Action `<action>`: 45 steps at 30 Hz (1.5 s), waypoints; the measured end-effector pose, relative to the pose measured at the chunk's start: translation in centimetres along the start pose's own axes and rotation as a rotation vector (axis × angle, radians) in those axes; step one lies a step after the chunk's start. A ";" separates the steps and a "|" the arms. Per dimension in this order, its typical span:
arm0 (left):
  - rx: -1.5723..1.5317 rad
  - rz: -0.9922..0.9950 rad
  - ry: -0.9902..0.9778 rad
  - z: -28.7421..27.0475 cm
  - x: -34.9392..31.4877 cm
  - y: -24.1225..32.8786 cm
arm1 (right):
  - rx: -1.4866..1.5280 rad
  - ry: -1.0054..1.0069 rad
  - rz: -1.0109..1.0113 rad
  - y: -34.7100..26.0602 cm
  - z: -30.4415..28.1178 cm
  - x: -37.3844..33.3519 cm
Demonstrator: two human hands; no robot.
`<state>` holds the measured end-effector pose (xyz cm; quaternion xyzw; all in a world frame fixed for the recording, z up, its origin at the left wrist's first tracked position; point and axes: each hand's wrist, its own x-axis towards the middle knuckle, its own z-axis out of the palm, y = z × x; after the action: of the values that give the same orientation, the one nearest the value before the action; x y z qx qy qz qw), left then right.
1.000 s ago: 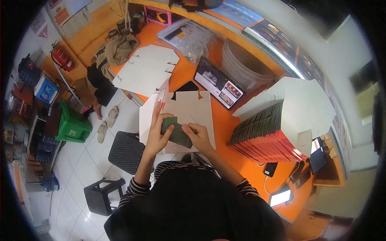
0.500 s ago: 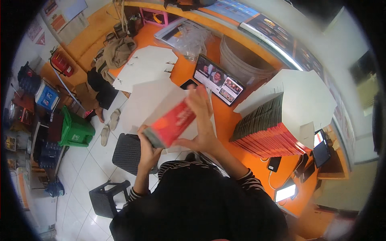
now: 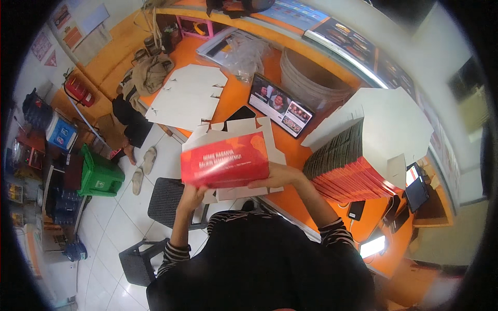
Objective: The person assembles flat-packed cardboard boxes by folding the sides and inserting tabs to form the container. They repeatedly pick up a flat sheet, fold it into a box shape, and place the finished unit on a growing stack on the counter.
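In front of me I hold a red cardboard box (image 3: 225, 160) with white lettering, its broad printed face turned up toward me. Pale inner flaps (image 3: 244, 126) show beyond its far edge. My left hand (image 3: 193, 197) grips its near left corner, the fingers partly hidden by the card. At the near right corner, my right hand (image 3: 273, 176) has hold of it, thumb along the lower edge. To the right stands a tall stack of flat red and black box blanks (image 3: 345, 166), white sides showing. A white cardboard blank (image 3: 189, 96) lies flat at the far left of the orange table.
A tablet (image 3: 280, 106) leans in front of a large grey bucket (image 3: 316, 78). Phones (image 3: 372, 246) with cables lie at the right. Clear plastic (image 3: 244, 57) sits at the back. Black stools (image 3: 171, 202) and a green bin (image 3: 98, 173) stand on the tiled floor at left.
The red box has turned from a slant to nearly level, its printed face now toward me. My right hand has moved from its far end down to the near right corner.
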<state>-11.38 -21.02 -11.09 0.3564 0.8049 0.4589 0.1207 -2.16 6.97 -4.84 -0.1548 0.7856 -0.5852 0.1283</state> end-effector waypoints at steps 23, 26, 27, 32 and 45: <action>-0.478 0.282 0.124 0.2 3.5 3.7 | -0.256 0.575 0.213 4.0 2.2 -0.1; -0.384 0.321 0.165 1.8 4.5 3.8 | -0.274 0.566 0.199 3.8 3.0 0.1; -0.310 0.312 0.204 2.5 4.8 4.4 | -0.259 0.540 0.203 3.3 3.1 0.2; -0.138 0.193 0.439 3.3 6.1 6.1 | -0.017 0.579 0.175 -0.8 3.4 0.2; -0.205 -0.062 0.092 2.8 5.4 4.4 | -0.947 0.779 -0.303 -8.4 2.4 -1.1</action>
<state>-11.78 -14.06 -8.27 0.2955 0.7690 0.5509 0.1336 0.53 3.04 2.51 -0.0798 0.9179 -0.1989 -0.3339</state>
